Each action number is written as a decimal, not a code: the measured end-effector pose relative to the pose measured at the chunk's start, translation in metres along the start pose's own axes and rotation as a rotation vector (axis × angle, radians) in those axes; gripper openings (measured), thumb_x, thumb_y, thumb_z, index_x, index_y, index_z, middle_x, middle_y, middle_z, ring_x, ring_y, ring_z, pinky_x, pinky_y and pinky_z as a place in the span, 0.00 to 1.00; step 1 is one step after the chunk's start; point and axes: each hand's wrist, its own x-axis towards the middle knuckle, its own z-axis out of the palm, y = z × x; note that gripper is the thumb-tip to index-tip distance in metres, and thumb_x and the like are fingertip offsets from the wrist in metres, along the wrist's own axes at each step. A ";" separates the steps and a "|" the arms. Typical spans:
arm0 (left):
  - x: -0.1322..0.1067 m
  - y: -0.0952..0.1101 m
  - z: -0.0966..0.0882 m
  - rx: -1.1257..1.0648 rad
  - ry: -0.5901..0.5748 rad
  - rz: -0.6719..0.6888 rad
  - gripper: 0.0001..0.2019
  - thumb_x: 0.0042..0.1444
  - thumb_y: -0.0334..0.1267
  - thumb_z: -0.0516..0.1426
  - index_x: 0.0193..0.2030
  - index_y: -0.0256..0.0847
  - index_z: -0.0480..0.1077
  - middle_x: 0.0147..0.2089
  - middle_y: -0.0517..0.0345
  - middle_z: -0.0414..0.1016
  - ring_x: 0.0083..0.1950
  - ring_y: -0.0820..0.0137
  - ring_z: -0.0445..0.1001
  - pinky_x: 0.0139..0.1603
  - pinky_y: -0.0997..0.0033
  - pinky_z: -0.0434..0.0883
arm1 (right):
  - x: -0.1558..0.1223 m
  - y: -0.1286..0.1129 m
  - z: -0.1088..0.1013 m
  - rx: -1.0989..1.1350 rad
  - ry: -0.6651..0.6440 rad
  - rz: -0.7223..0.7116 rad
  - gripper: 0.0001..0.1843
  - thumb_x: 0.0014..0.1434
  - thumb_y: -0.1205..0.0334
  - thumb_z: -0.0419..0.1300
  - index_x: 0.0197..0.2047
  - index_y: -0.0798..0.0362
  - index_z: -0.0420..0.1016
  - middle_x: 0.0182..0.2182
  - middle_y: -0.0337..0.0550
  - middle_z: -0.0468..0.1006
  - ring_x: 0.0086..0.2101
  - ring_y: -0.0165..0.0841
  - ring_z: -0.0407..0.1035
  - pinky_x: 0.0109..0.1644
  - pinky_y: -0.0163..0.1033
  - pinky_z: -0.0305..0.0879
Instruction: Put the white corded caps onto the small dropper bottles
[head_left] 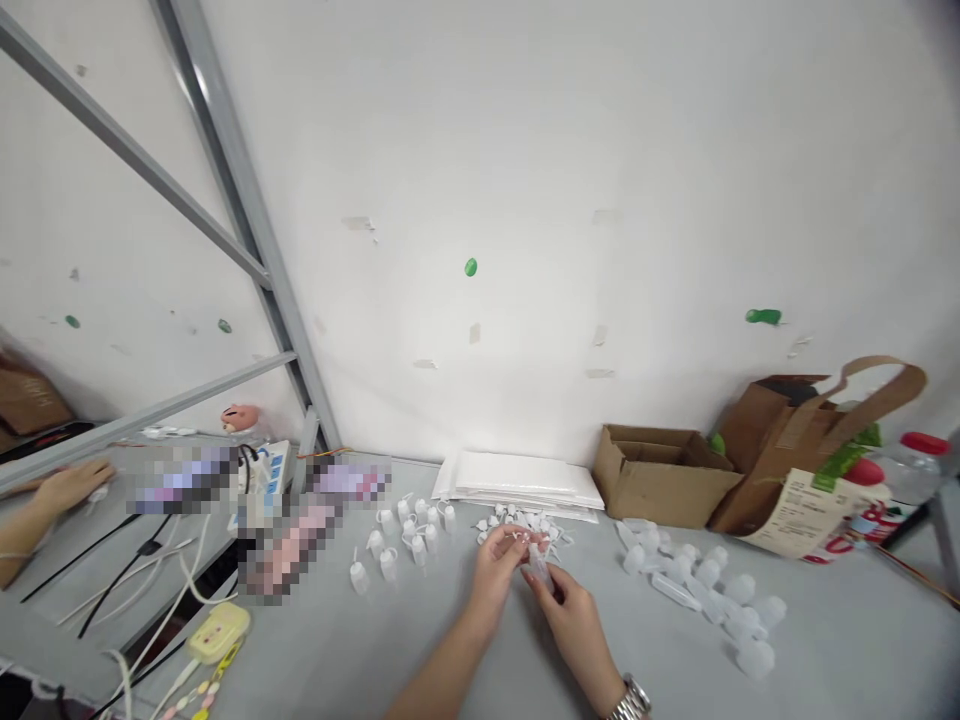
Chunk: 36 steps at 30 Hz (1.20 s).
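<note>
The fingers (pixel 508 548) of the left hand (pixel 491 588) are drawn together in a pinch at the top of a small clear plastic bottle (pixel 540 568), on what looks like a white cap (pixel 521 540) with a thin strap, though it is too small to be sure; the fingers (pixel 556 590) of the right hand (pixel 576 628) are closed around the bottle's body, which sits tilted between both hands. A pinch this close to the neck suits so light a piece; with the right hand steadying the body and the left fingertips at the top, the soft plastic is less likely to slip or be squeezed. Just ahead of the fingers lies a loose heap of white caps (pixel 517 520) on the grey table (pixel 420 650); further to their left stand capped white bottles (pixel 405 535); to their right lie scattered clear bottles (pixel 697 585). Beyond the heap, well ahead of the fingers, rests a stack of white envelopes (pixel 517 480), with a cardboard box (pixel 660 480) ahead and to the right; a metal wristwatch (pixel 630 700) sits on the right wrist, just behind the right hand.
</note>
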 end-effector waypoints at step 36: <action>-0.043 0.113 -0.259 1.897 0.578 0.175 0.19 0.57 0.39 0.39 0.43 0.36 0.67 0.54 0.42 0.72 0.64 0.61 0.59 0.60 0.60 0.56 | -0.010 -0.005 0.003 0.098 -0.195 0.019 0.21 0.55 0.40 0.50 0.23 0.48 0.57 0.15 0.31 0.62 0.19 0.30 0.57 0.26 0.33 0.56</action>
